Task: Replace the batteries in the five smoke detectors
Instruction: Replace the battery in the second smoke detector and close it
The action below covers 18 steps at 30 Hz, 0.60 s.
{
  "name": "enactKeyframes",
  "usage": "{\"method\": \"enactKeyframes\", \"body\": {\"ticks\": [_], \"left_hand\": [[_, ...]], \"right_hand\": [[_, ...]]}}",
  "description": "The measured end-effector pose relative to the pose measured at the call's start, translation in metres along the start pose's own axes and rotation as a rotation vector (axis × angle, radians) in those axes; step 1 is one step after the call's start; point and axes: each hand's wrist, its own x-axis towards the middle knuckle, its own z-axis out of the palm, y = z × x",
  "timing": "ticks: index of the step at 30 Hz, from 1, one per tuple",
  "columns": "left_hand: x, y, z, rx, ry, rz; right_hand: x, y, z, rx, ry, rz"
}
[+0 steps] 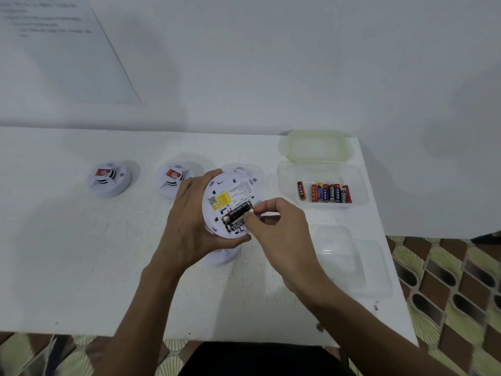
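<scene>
Two black batteries [238,216] lie side by side in the open bay on the back of the smoke detector [230,191], their long axis running from near left to far right. The left hand [189,213] wraps round the detector's left rim and holds it with its back facing up. The right hand [279,229] sits just right of them, thumb and forefinger pinching their far-right ends; which cell it grips cannot be told. Prying that end upward looks the likely next move. Fresh batteries [329,192] wait in a clear tray [357,185] farther right.
</scene>
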Motion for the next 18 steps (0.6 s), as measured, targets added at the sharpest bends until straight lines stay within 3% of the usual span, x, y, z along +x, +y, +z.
{"method": "enactKeyframes", "body": {"ticks": [5, 13, 18], "left_hand": [[0.001, 0.004, -0.001, -0.008, 0.033, -0.009], [-0.008, 0.005, 0.008, -0.076, -0.052, -0.099], [-0.003, 0.012, 0.012, -0.041, -0.077, -0.139]], "right_hand": [[-0.004, 0.003, -0.002, -0.047, 0.020, -0.037], [-0.013, 0.005, -0.004, -0.204, 0.099, -0.185], [-0.016, 0.008, -0.010, 0.020, 0.099, -0.234]]}}
